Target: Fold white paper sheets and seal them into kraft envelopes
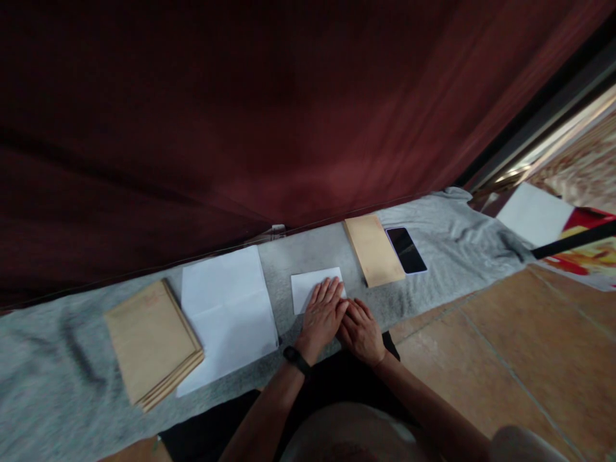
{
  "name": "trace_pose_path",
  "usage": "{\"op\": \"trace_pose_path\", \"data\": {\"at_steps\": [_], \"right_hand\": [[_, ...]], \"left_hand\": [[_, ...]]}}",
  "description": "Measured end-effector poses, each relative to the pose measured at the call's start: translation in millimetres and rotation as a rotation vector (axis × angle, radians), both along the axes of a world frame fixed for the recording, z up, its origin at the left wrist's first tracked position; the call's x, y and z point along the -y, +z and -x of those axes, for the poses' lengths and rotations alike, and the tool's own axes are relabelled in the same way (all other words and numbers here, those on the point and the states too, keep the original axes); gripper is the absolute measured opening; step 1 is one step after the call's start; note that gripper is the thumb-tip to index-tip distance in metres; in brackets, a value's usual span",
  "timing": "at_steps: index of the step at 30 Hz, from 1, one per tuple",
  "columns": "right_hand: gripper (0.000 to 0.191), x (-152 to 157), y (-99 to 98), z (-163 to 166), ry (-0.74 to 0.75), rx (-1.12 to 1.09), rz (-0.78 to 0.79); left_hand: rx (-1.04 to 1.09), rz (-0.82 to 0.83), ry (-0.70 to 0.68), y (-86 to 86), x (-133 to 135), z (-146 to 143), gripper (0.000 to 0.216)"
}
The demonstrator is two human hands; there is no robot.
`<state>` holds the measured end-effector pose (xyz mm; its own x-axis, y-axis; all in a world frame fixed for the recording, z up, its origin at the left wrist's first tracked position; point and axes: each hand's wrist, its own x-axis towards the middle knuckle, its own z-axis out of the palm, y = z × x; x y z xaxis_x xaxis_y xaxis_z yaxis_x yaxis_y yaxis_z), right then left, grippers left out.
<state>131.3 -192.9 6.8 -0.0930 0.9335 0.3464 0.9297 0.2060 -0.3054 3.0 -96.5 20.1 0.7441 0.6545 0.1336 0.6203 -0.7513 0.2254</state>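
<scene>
White paper point(302, 294) is partly covered by the flat left hand point(323, 312), touching the right hand point(360, 332), whose grip cannot be told. One phone point(407, 250) is seen; stacked brown envelopes point(153, 340) cannot be counted.

The small folded sheet point(304, 287) is smooth, matt white paper, as are the large sheets point(226, 301). The envelope stack point(151, 340) and single envelope point(375, 251) look like matt brown paper. The phone point(407, 250) has a smooth, glossy black face. The grey cover point(447, 224) is soft, matt, rumpled cloth; the dark red curtain point(289, 115), dull fabric.
</scene>
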Motion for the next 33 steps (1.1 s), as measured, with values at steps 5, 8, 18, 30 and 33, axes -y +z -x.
{"op": "trace_pose_path", "data": {"at_steps": [5,8,18,30,33], "right_hand": [[0.034,-0.3,1.9,0.2,-0.004,-0.002,0.029],[0.037,-0.6,1.9,0.6,-0.008,0.0,0.037],[0.039,-0.1,0.3,0.8,-0.009,0.0,0.036],[0.046,0.0,0.7,0.3,-0.006,-0.002,0.059],[0.046,0.5,-0.1,0.5,-0.005,-0.005,0.056]], "left_hand": [[-0.007,0.004,0.04,-1.2,-4.8,-5.6,0.052],[-0.004,0.009,0.068,-0.4,-8.4,-8.3,0.053],[-0.016,-0.011,0.149,-4.7,-16.3,-10.7,0.056],[-0.004,-0.037,0.271,-5.7,-17.3,3.1,0.06],[0.0,-0.04,0.303,-6.8,-15.3,8.2,0.061]]}}
